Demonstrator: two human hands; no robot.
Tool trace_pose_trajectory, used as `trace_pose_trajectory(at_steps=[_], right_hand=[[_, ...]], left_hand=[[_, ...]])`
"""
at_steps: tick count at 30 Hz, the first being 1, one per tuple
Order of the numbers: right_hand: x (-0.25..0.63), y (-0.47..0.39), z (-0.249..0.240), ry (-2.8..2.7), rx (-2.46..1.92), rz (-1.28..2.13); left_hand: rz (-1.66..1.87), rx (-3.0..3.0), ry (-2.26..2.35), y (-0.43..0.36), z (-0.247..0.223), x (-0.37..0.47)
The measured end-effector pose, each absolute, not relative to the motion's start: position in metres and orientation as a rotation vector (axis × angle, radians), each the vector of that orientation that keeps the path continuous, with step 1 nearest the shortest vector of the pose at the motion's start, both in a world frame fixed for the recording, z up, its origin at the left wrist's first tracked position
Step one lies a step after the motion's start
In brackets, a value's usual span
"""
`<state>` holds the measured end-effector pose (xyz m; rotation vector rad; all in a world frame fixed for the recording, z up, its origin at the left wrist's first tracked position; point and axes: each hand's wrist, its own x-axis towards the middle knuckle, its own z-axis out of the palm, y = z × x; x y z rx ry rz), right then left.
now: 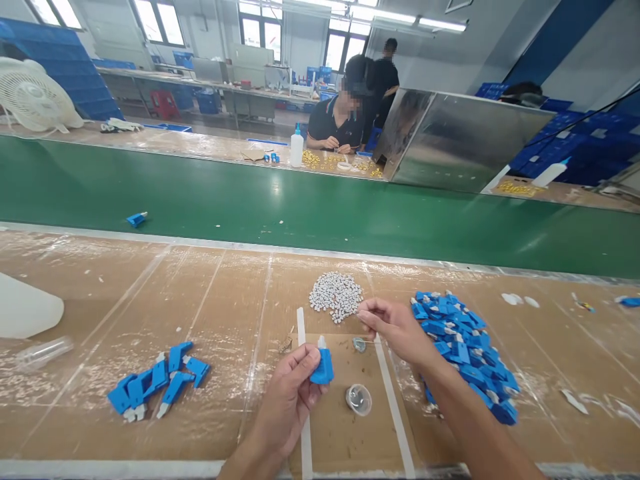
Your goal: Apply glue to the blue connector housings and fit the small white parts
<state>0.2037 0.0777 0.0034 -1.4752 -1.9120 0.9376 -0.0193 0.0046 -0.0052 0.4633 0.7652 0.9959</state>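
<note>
My left hand point(293, 393) grips a small blue plastic part with a white tip point(323, 363), held upright over a piece of cardboard. My right hand point(393, 327) is pinched at the right edge of a pile of small light-grey pieces point(334, 293); whatever is between its fingertips is too small to make out. Beneath that hand, a thin stick reaches toward a clear bluish blob point(359, 344) on the cardboard. Close to my left hand stands a small round clear cup point(359, 400) with dark contents.
A large heap of blue parts point(465, 353) lies right, a smaller group point(155, 380) left. Beyond the table runs a green conveyor belt point(300, 207) carrying one blue part point(137, 219). A person point(340, 120) sits across it, near a white bottle point(297, 148). A clear tube point(45, 353) lies far left.
</note>
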Motion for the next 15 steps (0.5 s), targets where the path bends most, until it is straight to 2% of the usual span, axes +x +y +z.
trace_pose_trajectory(at_steps=[3, 7, 15], right_hand=[[0.198, 0.05, 0.025, -1.644, -1.352, 1.182], [0.183, 0.018, 0.044, -0.983, -1.125, 1.604], [0.173, 0.003, 0.043, -0.807, -1.046, 1.685]], left_hand=[[1.009, 0.496, 0.776, 0.005, 0.008, -0.009], [1.006, 0.517, 0.756, 0.005, 0.018, 0.006], [1.008, 0.57, 0.73, 0.003, 0.02, 0.019]])
